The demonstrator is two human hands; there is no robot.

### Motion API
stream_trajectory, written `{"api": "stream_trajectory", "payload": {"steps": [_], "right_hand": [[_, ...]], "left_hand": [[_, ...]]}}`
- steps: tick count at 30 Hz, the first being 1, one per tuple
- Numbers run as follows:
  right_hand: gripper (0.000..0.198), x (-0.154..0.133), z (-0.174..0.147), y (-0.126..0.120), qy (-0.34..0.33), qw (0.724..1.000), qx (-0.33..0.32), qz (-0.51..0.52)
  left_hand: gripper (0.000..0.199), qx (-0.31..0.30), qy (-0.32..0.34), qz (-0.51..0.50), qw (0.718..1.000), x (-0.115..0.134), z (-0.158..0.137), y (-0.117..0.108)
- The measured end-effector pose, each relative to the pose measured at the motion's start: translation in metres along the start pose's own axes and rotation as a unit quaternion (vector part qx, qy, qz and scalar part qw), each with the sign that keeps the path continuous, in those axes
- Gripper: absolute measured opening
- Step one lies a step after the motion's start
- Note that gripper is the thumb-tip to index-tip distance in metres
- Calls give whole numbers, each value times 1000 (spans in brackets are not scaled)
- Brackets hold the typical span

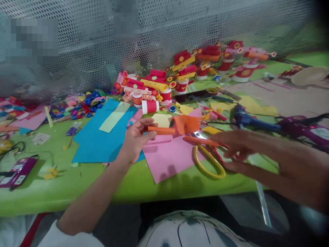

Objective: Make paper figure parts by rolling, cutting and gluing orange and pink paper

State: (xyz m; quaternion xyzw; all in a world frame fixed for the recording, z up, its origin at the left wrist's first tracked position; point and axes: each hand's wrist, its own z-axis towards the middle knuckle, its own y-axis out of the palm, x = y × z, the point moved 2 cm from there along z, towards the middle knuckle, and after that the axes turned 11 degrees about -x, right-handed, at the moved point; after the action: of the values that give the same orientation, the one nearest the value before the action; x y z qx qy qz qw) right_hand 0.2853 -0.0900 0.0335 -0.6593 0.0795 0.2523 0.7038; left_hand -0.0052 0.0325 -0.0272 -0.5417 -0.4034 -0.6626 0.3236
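My left hand (137, 139) pinches a small rolled orange paper tube (162, 130) between thumb and fingers, above a pink paper sheet (167, 161). My right hand (252, 147), somewhat blurred, reaches in from the right with its thumb and fingers apart. Its fingertips are beside a narrow orange paper strip (197, 140); whether they touch it I cannot tell. Under that hand lies a pair of scissors with a yellow handle loop (209, 168) and a red one, partly covered. A loose orange paper piece (187, 124) sits just right of the tube.
Blue paper sheets (99, 137) lie to the left. Red paper cups with rolled-paper tops (154, 85) stand at the back before a perforated metal panel (154, 41). A blue and purple glue gun (259, 123) is at right, a purple device (19, 171) at far left.
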Motion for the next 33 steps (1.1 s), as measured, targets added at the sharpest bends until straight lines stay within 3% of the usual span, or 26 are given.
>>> {"api": "stream_trajectory", "payload": {"steps": [2, 5, 8, 13, 18, 25, 29, 33], "right_hand": [[54, -3, 20, 3, 5, 996, -49, 69], [69, -9, 49, 19, 17, 962, -182, 205], [62, -22, 68, 36, -17, 947, -203, 248], [35, -42, 76, 47, 6, 941, -201, 274], [30, -38, 71, 51, 71, 860, -244, 442], [32, -22, 61, 62, 120, 791, -257, 542], [32, -24, 56, 61, 147, 794, -238, 539], [32, -29, 46, 56, 96, 841, -287, 448]], "left_hand": [[39, -31, 29, 17, 999, -3, -3, 5], [34, -66, 62, 47, 995, -4, -7, 11], [29, -103, 72, 58, 990, 0, -11, 16], [34, -137, 73, 49, 987, 5, -15, 21], [48, -137, 35, 96, 985, 6, -19, 25], [27, -137, -19, 83, 987, 4, -19, 30], [31, -163, -26, 63, 984, 5, -21, 32], [19, -197, -66, 64, 976, 5, -23, 31]]}}
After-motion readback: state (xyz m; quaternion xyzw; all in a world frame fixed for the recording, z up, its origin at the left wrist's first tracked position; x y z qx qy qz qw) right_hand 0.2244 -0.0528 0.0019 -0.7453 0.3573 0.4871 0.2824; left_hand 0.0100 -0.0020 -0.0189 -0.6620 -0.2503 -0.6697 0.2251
